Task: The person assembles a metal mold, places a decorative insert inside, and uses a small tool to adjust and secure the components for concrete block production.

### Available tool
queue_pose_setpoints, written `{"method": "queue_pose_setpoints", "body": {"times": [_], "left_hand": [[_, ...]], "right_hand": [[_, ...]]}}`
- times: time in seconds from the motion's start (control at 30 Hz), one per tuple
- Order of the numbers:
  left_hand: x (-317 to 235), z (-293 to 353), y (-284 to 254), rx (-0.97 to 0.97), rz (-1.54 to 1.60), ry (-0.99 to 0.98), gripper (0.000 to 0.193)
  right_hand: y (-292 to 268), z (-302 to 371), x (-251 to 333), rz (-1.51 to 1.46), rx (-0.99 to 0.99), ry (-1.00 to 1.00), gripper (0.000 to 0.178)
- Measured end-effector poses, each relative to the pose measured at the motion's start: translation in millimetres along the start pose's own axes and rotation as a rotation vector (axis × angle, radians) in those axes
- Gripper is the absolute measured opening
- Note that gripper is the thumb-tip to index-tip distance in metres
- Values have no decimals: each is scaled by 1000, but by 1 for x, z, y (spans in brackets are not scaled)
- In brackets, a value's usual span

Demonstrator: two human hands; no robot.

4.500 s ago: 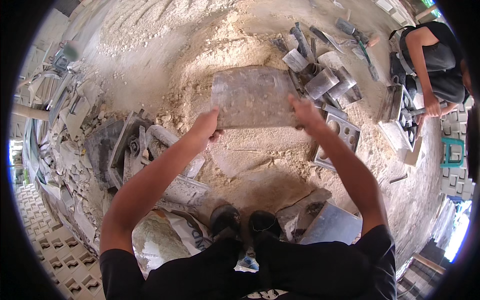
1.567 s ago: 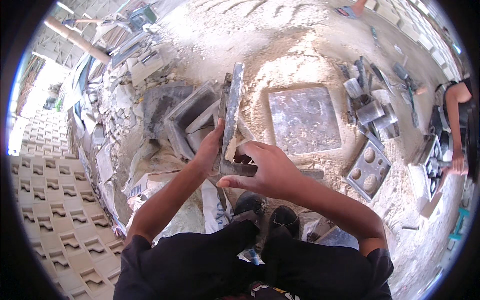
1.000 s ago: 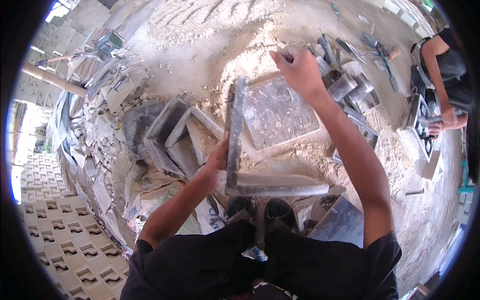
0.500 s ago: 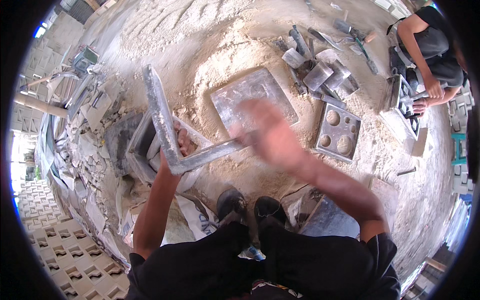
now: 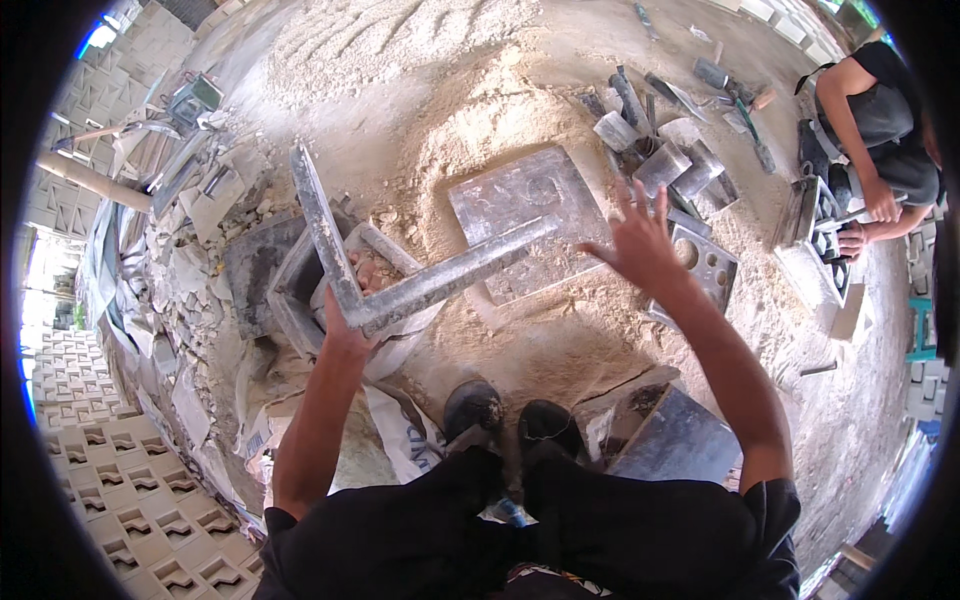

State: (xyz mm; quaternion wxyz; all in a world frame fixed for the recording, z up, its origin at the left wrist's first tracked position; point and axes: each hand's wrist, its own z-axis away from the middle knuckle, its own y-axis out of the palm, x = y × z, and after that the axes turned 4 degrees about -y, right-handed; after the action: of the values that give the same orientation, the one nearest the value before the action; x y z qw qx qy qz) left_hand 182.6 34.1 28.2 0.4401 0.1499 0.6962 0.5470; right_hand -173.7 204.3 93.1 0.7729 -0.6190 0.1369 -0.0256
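My left hand grips an L-shaped metal mould frame close to its corner, its fingers curled behind the angle. One leg of the frame points away from me; the other reaches right across a flat square metal plate on the sandy ground. Off the end of that leg, my right hand hangs in the air with fingers spread and holds nothing. Below and beside it lies a metal plate with round holes, partly hidden by the hand and forearm. A dark box-like frame stands on the ground behind my left hand.
Metal cylinders and hand tools lie in a pile at far right. A co-worker crouches there, hands at a metal mould box. Pale powder covers the far ground. Broken rubble lies left, patterned blocks lower left.
My right hand has come off the end of the frame's right leg, moved right and spread its fingers. My left hand still holds the frame. The whole view has shifted slightly.
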Motion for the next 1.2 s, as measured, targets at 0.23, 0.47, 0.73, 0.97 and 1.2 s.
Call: {"method": "queue_pose_setpoints", "body": {"times": [0.23, 0.47, 0.73, 0.97, 1.2], "left_hand": [[10, -25, 62, -191, -80, 3, 25], [13, -43, 129, -201, -296, 32, 45], [19, -74, 191, 85, -183, -200, 89], [19, -76, 154, -71, -519, -175, 57], [33, -62, 137, -65, -716, -189, 38]], "right_hand": [[-48, 1, 3, -593, -692, -159, 18], [-90, -16, 107, -726, -934, -326, 38], [-25, -57, 58, -2406, -491, -70, 44], [36, -43, 45, -2884, -287, 164, 29], [42, -30, 47, -2839, -330, 537, 26]]}}
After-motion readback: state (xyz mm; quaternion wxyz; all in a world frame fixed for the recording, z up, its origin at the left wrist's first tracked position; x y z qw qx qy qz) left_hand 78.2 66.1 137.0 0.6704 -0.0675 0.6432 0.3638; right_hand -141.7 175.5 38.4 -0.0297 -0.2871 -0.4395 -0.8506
